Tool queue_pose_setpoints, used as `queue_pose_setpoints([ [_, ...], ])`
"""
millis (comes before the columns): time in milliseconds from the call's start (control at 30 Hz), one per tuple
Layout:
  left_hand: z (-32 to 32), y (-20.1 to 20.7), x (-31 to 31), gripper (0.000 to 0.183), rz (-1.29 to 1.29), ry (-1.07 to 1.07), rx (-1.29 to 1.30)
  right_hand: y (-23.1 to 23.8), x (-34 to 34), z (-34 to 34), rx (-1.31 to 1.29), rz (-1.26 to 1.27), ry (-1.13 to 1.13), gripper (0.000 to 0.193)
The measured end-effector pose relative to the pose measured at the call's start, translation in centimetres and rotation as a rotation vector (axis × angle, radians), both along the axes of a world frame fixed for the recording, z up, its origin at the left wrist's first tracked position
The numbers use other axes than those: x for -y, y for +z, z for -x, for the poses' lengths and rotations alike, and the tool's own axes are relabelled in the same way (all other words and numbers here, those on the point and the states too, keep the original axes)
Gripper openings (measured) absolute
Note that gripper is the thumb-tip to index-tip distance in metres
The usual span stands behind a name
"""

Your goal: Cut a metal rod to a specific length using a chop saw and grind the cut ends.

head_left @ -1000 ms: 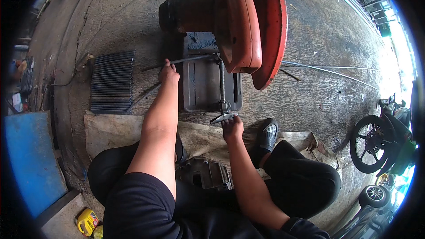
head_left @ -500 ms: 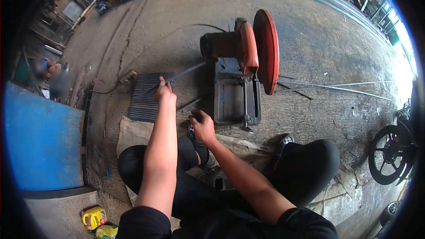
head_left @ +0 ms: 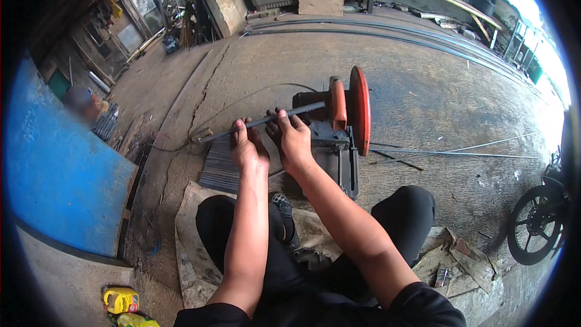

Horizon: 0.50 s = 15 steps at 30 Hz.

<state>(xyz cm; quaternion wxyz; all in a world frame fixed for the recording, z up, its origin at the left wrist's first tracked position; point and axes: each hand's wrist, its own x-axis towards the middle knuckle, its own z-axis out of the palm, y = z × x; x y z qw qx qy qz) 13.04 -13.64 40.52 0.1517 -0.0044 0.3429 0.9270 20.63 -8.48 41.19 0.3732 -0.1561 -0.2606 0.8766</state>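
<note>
A dark metal rod (head_left: 308, 108) is held up, slanting from lower left to upper right, with both hands on it. My left hand (head_left: 249, 152) grips it near its left end, fingers curled around. My right hand (head_left: 295, 140) holds it around the middle, thumb and fingers closed on it. Beyond the right hand stands a chop saw (head_left: 339, 106) with an orange-red body and a round red disc-shaped guard (head_left: 362, 112); the rod's far end overlaps its motor in view. Below the left hand lies a row of similar dark rods (head_left: 218, 169) side by side on the floor.
Thin long bars (head_left: 466, 152) lie on the floor right of the saw. A blue panel (head_left: 66, 175) stands at left, with another person (head_left: 85, 104) beyond it. A motorcycle wheel (head_left: 535, 218) is at right. A yellow container (head_left: 121, 300) sits lower left; cloth (head_left: 196, 242) lies beneath me.
My left hand has lifted the rod up from beside the row of rods. My right hand has come up and taken hold of it too. The view has tilted upward.
</note>
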Motion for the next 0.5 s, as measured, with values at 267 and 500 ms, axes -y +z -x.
queue_pose_setpoints([
  [267, -6.1, 5.0, -6.1, 0.038, -0.206, -0.292, -0.124, 5.4, -6.6, -6.6, -0.044, -0.094, -0.059, 0.031],
  [500, -10.7, 5.3, -12.8, 0.026, -0.239, -0.410, -0.025, 5.9, -11.0, -12.0, -0.168, -0.011, -0.003, 0.036],
])
